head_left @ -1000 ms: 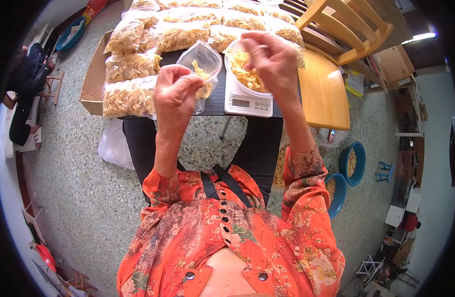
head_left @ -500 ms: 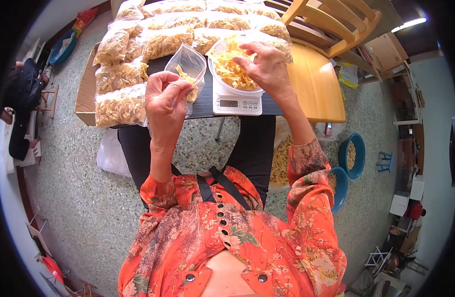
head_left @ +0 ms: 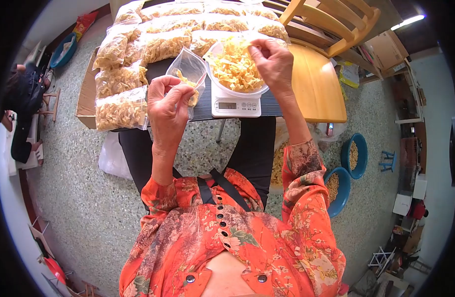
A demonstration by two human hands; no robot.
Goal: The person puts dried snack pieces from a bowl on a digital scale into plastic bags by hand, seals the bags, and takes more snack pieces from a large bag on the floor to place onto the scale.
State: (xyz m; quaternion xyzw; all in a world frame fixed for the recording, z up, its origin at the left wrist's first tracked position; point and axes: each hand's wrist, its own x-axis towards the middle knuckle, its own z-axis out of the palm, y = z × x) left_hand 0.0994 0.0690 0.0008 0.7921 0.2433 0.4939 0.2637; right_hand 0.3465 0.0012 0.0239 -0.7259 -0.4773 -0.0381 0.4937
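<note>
My left hand [head_left: 169, 101] is closed on the edge of a clear zip bag [head_left: 184, 64], whose mouth stands open. A few yellow dried strips lie inside the bag. To its right, a white bowl [head_left: 257, 92] heaped with the same dried strips [head_left: 232, 67] rests on a white digital kitchen scale [head_left: 247, 110]. My right hand [head_left: 274, 64] is at the bowl's right side, thumb and fingers pinched together over the heap. Whatever those fingertips hold is hidden.
Filled bags [head_left: 121, 110] line the dark table's left and back. A cardboard box [head_left: 85, 101] stands at its left edge. A wooden chair [head_left: 311, 84] adjoins the right. Blue basins [head_left: 343, 198] with pale pieces stand on the floor. Another person [head_left: 25, 94] is at far left.
My right hand has shifted slightly right and its fingers have closed from a spread position over the bowl. The left hand still holds the bag in nearly the same place.
</note>
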